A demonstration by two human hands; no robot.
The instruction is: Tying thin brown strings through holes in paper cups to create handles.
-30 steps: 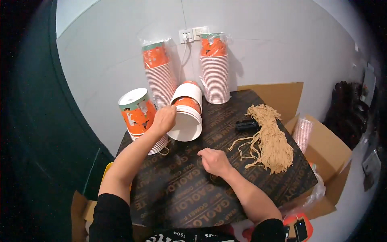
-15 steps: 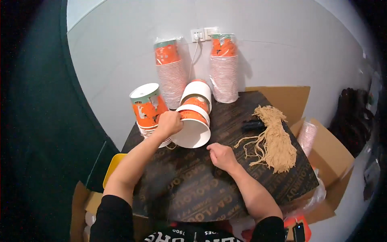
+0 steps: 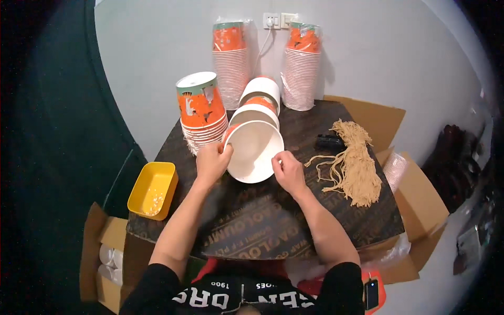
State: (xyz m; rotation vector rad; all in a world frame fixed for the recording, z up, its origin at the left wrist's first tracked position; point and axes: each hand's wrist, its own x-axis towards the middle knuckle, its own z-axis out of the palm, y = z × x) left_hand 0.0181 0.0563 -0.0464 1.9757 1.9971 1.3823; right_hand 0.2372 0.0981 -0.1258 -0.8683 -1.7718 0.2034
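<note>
A large paper bucket (image 3: 255, 153), white inside and orange outside, leans with its round mouth toward me on the dark table. My left hand (image 3: 212, 167) pinches the left of its rim, and my right hand (image 3: 289, 172) has closed fingers at the lower right rim. What lies under the right fingertips is hard to see. Directly behind, more orange-and-white buckets (image 3: 261, 92) lie on their sides in a row. Left of them stands an upside-down stack of orange and green buckets (image 3: 200, 107), with a tan strand near its lower rims.
Two tall plastic-wrapped bucket stacks (image 3: 229, 65) stand against the wall. On the right of the table (image 3: 247, 231) lie a bundle of tan cords (image 3: 359, 168) and a black object (image 3: 329, 142). A yellow tub (image 3: 153, 190) sits at the left edge. Cardboard boxes (image 3: 420, 205) flank the table.
My right hand has come up to the bucket's rim from the table in front of it. The bucket's mouth now faces me more fully. The view has shifted, showing more of the yellow tub.
</note>
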